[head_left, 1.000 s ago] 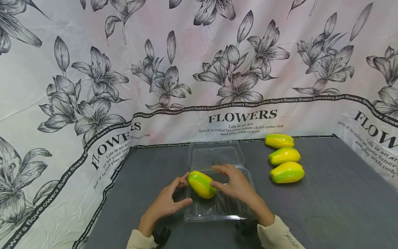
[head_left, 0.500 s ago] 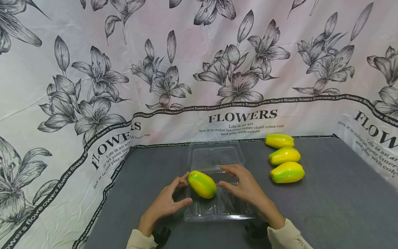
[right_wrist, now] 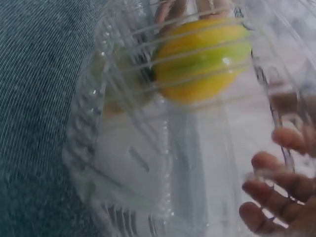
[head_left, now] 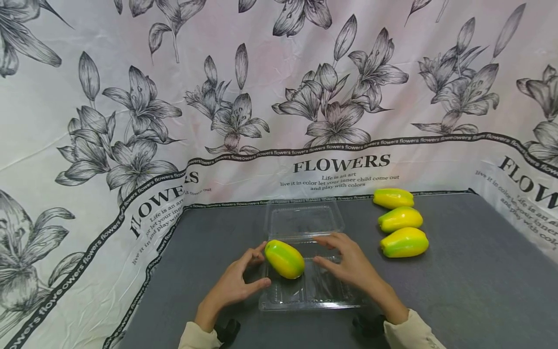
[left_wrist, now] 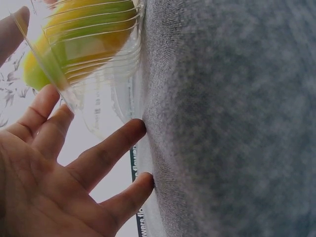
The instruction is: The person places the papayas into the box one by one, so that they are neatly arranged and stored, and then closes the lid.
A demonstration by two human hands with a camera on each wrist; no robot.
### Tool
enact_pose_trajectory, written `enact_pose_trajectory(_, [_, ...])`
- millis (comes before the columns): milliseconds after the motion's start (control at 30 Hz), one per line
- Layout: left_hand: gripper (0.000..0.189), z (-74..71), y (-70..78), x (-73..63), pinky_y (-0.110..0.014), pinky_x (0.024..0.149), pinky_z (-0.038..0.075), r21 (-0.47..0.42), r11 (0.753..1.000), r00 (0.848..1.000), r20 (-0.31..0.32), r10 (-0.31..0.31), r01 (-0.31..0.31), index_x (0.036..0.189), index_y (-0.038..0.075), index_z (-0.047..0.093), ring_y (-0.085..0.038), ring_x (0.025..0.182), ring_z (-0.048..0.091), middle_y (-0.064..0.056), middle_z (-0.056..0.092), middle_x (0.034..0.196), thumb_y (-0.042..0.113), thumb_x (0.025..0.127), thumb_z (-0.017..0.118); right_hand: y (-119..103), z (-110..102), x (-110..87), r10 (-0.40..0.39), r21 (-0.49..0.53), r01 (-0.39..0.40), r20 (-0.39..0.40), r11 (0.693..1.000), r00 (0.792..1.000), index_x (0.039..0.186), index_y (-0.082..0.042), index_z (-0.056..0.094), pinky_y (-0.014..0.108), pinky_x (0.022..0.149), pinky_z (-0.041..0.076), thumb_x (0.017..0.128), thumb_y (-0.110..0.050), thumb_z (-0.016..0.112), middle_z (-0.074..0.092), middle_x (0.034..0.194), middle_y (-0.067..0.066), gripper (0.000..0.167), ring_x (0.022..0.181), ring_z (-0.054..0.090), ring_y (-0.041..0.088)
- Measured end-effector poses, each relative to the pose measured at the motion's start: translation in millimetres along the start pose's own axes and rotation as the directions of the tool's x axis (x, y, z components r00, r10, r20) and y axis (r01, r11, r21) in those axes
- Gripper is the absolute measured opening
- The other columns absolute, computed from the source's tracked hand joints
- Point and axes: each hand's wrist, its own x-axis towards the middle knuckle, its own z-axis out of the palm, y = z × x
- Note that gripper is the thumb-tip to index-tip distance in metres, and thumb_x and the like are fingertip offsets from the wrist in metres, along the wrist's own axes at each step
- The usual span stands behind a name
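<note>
A glossy yellow-green papaya (head_left: 285, 259) lies tilted in the left part of a clear plastic clamshell box (head_left: 331, 291). Beside its left end is my left hand (head_left: 235, 283), thumb and fingers spread. The left wrist view has those fingertips right at the box's ribbed wall, with the papaya (left_wrist: 94, 39) seen through the plastic. My right hand (head_left: 350, 264) hovers over the right part of the box, fingers loosely bent and holding nothing, a gap away from the papaya. Seen through the clear wall in the right wrist view, its fingers (right_wrist: 269, 197) are apart from the fruit (right_wrist: 202, 61).
The box's lid (head_left: 302, 220) lies folded back toward the rear wall. Three more papayas (head_left: 404, 243) stand in a column at the right back of the grey table (head_left: 457, 291). A flower-printed cloth (head_left: 244, 179) closes off the back and sides.
My right hand has let go of the papaya and drawn back to the right. The papaya and my left hand have stayed in place.
</note>
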Motion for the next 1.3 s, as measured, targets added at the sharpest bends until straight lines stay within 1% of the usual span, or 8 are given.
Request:
enact_pose_trajectory(167, [0.043, 0.8, 0.0, 0.2, -0.064, 0.112, 0.041, -0.007, 1.0, 1.0, 0.004, 0.013, -0.013, 0.12, 0.026, 0.05, -0.026, 0.135, 0.058, 0.014, 0.033, 0.165, 0.034, 0.089, 0.08, 3.8, -2.8, -4.1, -0.001, 0.009, 0.001, -0.007, 1.0, 1.0, 0.127, -0.014, 0.071, 0.036, 0.075, 0.054, 0.085, -0.023, 0.084, 0.069, 0.105, 0.004, 0.045, 0.092, 0.06, 0.023])
enact_pose_trajectory(333, [0.043, 0.1, 1.0, 1.0, -0.066, 0.113, 0.038, -0.014, 1.0, 1.0, 0.002, 0.003, -0.003, 0.119, 0.027, 0.05, -0.027, 0.134, 0.059, 0.014, 0.033, 0.164, 0.034, 0.089, 0.08, 5.5, -4.5, -4.8, -0.008, 0.003, 0.008, -0.037, 1.0, 0.999, 0.124, -0.014, 0.072, 0.035, 0.074, 0.054, 0.086, -0.022, 0.083, 0.069, 0.103, -0.001, 0.041, 0.09, 0.06, 0.022])
enact_pose_trajectory(467, [0.043, -0.5, 1.9, 1.6, -0.067, 0.113, 0.038, -0.01, 1.0, 1.0, 0.0, -0.007, 0.007, 0.119, 0.027, 0.051, -0.027, 0.134, 0.059, 0.014, 0.033, 0.164, 0.034, 0.089, 0.08, 7.7, -6.8, -4.1, -0.007, 0.006, 0.007, -0.058, 1.0, 0.998, 0.123, -0.013, 0.072, 0.035, 0.074, 0.054, 0.085, -0.021, 0.084, 0.07, 0.104, 0.0, 0.04, 0.089, 0.06, 0.022])
enact_pose_trajectory(700, [0.043, -0.5, 2.4, 1.8, -0.067, 0.111, 0.04, -0.015, 1.0, 1.0, 0.005, -0.005, 0.005, 0.121, 0.022, 0.051, -0.028, 0.134, 0.059, 0.012, 0.033, 0.165, 0.034, 0.09, 0.078, 11.7, -14.1, -3.3, -0.005, -0.013, 0.004, -0.09, 1.0, 0.996, 0.123, -0.012, 0.072, 0.037, 0.074, 0.054, 0.084, -0.019, 0.084, 0.07, 0.103, 0.0, 0.042, 0.089, 0.06, 0.021])
enact_pose_trajectory(833, [0.043, -0.2, 1.5, 1.8, -0.068, 0.11, 0.04, -0.02, 1.0, 1.0, 0.007, 0.006, -0.006, 0.122, 0.019, 0.051, -0.03, 0.134, 0.059, 0.008, 0.033, 0.166, 0.034, 0.091, 0.077, 13.7, -19.7, -2.1, 0.004, -0.044, -0.009, -0.111, 0.999, 0.994, 0.121, -0.014, 0.073, 0.036, 0.072, 0.053, 0.083, -0.018, 0.085, 0.069, 0.099, -0.001, 0.04, 0.087, 0.059, 0.02])
enact_pose_trajectory(933, [0.043, -0.1, 1.0, 1.6, -0.068, 0.11, 0.04, -0.015, 1.0, 1.0, 0.007, 0.008, -0.008, 0.122, 0.019, 0.051, -0.03, 0.133, 0.06, 0.008, 0.033, 0.166, 0.034, 0.091, 0.077, 14.9, -24.5, -1.7, 0.01, -0.04, -0.015, -0.122, 0.999, 0.992, 0.12, -0.011, 0.073, 0.036, 0.072, 0.053, 0.084, -0.017, 0.084, 0.07, 0.098, 0.002, 0.038, 0.087, 0.06, 0.022])
enact_pose_trajectory(1100, [0.044, 0.4, 1.0, 1.2, -0.068, 0.11, 0.04, 0.001, 1.0, 1.0, 0.005, 0.003, -0.003, 0.121, 0.022, 0.051, -0.029, 0.133, 0.06, 0.01, 0.033, 0.165, 0.035, 0.09, 0.078, 17.8, -33.1, -2.8, 0.035, -0.044, -0.04, -0.115, 0.998, 0.993, 0.12, -0.007, 0.072, 0.036, 0.073, 0.053, 0.084, -0.016, 0.084, 0.07, 0.1, 0.008, 0.039, 0.087, 0.059, 0.023])
enact_pose_trajectory(1300, [0.044, 0.5, 1.9, 0.7, -0.067, 0.113, 0.038, 0.002, 1.0, 1.0, 0.003, -0.011, 0.011, 0.121, 0.023, 0.051, -0.028, 0.134, 0.059, 0.014, 0.033, 0.165, 0.035, 0.089, 0.079, 21.9, -45.1, -3.5, 0.083, -0.061, -0.09, -0.107, 0.994, 0.991, 0.121, -0.008, 0.072, 0.04, 0.075, 0.054, 0.085, -0.017, 0.083, 0.07, 0.105, 0.01, 0.039, 0.092, 0.061, 0.025])
